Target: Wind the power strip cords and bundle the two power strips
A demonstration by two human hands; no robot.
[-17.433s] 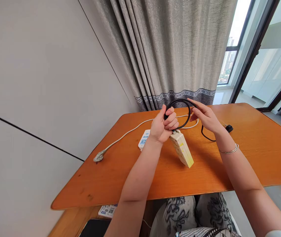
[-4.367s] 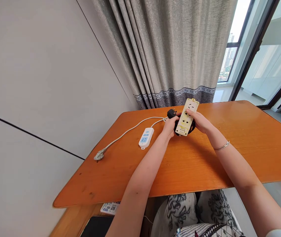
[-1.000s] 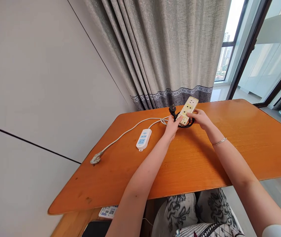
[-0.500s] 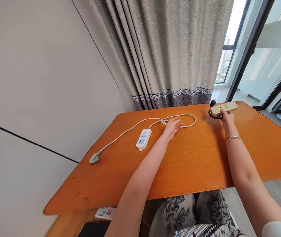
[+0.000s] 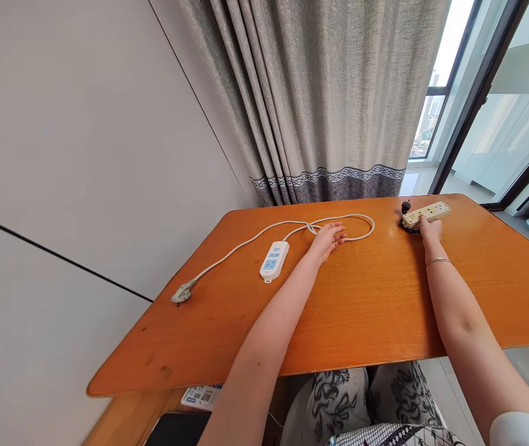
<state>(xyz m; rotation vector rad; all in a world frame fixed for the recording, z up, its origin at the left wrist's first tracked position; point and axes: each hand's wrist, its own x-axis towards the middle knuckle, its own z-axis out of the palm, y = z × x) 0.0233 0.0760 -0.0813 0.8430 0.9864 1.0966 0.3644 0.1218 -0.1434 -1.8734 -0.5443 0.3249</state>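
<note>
At the far right of the table, my right hand grips the near edge of a yellowed power strip, thumb on top. A black plug and a bit of black cord show at the strip's left end. My left hand is open, fingers spread and slightly curled, over the looped white cord; whether it touches the cord I cannot tell. Left of that hand lies a white power strip with blue socket panels. Its cord runs left to a pale plug.
The orange wooden table has a rounded left corner. A pale wall borders it on the left, and a grey curtain hangs behind. Below the front edge are a printed box and a dark flat object.
My right hand has lowered the yellowed power strip and its black plug onto the table. My left hand has barely moved. The view has shifted slightly.
</note>
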